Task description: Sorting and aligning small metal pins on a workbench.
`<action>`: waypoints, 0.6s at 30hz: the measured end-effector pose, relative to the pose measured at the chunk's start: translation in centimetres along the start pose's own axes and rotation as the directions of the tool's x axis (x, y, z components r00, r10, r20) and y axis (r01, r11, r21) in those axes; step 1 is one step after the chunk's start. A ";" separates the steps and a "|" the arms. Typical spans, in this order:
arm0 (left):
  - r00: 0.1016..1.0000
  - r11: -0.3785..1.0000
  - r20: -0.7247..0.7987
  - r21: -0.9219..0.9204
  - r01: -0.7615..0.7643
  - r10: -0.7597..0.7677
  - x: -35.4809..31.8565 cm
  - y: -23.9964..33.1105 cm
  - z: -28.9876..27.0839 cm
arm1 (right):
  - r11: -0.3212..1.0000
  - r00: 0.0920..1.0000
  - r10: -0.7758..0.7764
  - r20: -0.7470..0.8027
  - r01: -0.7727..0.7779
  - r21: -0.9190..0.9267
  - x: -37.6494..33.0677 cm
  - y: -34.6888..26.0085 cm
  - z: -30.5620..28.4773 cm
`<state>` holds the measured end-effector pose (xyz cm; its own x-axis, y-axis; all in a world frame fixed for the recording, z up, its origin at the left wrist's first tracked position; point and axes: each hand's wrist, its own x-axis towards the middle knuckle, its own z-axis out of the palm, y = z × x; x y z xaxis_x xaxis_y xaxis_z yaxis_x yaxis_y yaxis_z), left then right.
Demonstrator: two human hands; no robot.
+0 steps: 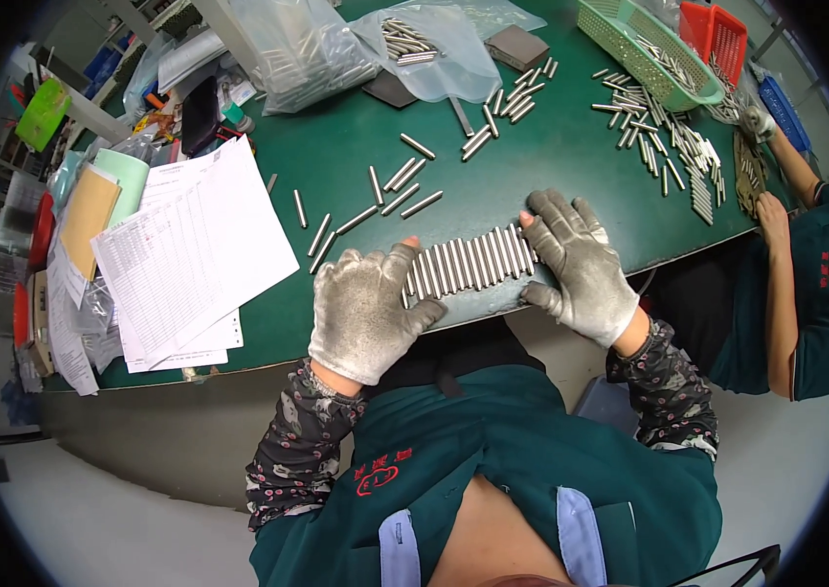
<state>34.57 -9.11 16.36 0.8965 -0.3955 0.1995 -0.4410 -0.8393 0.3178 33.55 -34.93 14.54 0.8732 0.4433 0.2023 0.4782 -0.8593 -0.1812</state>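
Observation:
A row of several short metal rods (470, 261) lies side by side near the front edge of the green table (336, 157). My left hand (365, 308), in a dirty grey glove with bare fingertips, rests flat against the row's left end. My right hand (582, 264), gloved the same way, presses against the row's right end. Both hands bracket the rods rather than lift them. More loose rods (390, 191) lie scattered just beyond the row.
Printed sheets (184, 254) lie on the left. Clear bags of rods (356, 44) sit at the back. A green basket (634, 54) and a red basket (717, 34) stand at the back right, with loose rods (673, 147) beside them. A co-worker's hand (771, 210) works at the right.

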 end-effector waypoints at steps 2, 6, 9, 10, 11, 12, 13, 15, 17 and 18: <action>0.998 0.998 0.035 -0.017 0.057 -0.057 -0.2 -0.1 -0.7 | 1.000 1.000 -0.011 -0.006 0.011 0.006 0.0 0.1 0.2; 0.979 0.987 -0.136 -0.078 0.139 -0.149 -1.8 -2.3 -1.4 | 1.000 1.000 -0.012 -0.012 0.012 -0.002 -0.4 0.3 0.2; 0.956 0.957 -0.068 -0.062 0.283 -0.287 -2.7 -3.6 -1.4 | 1.000 1.000 0.000 -0.004 0.000 -0.024 -0.5 0.4 0.3; 0.953 0.955 -0.070 -0.056 0.290 -0.294 -2.6 -3.6 -1.4 | 1.000 1.000 -0.009 -0.005 0.009 -0.018 -0.5 0.4 0.3; 0.956 0.958 -0.073 -0.072 0.278 -0.283 -2.6 -3.5 -1.3 | 1.000 1.000 -0.006 -0.008 0.006 -0.027 -0.4 0.4 0.3; 0.960 0.960 -0.075 -0.089 0.264 -0.271 -2.3 -3.4 -1.2 | 0.999 1.000 -0.002 -0.011 0.001 -0.037 -0.3 0.4 0.3; 0.959 0.957 -0.002 -0.071 0.283 -0.284 -1.8 -2.9 -1.3 | 0.999 1.000 0.001 -0.008 -0.002 -0.033 -0.3 0.4 0.4; 0.979 0.979 0.001 -0.031 0.203 -0.204 -1.4 -2.7 -0.6 | 1.000 1.000 0.000 -0.007 -0.001 -0.031 0.0 0.4 0.5; 0.988 0.991 0.080 0.012 0.131 -0.132 -0.8 -2.7 -0.4 | 1.000 1.000 -0.001 -0.008 0.001 -0.027 0.1 0.4 0.5; 0.988 0.991 0.078 0.015 0.131 -0.132 -0.3 -2.4 -0.5 | 1.000 1.000 -0.002 -0.005 0.002 -0.019 0.2 0.4 0.5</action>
<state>35.34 -6.74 16.03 0.9474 -0.3092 0.0828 -0.3189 -0.8894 0.3274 33.96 -35.08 13.98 0.8719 0.4435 0.2076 0.4778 -0.8632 -0.1628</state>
